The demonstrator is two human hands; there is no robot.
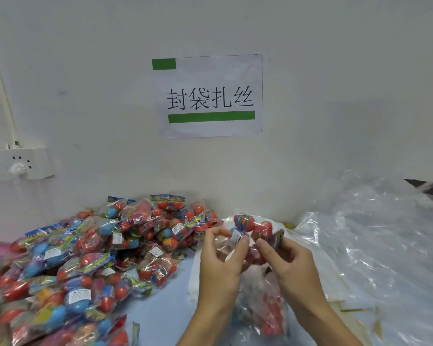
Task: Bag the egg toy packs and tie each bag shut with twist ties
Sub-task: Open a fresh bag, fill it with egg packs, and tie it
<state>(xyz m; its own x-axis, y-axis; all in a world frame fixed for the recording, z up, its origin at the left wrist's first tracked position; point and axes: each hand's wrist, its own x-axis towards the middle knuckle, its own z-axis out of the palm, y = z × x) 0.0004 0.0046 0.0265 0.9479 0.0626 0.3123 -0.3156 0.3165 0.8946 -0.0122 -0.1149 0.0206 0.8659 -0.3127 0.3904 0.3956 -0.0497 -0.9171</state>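
Tabletop [160, 318]: two hands [220, 260] gripping one egg pack [254, 229].

I count two hands in view, the left hand [219, 267] and the right hand [291, 264], with one egg toy pack [254, 232] held up between them. The pile of egg toy packs [85, 258] on my left I can't count exactly; overlapping wrappers blur together, so perhaps several dozen. One paper sign [208, 96] on the wall, one power strip [16, 163], and one heap of clear plastic bags [375, 245] of uncountable layers.
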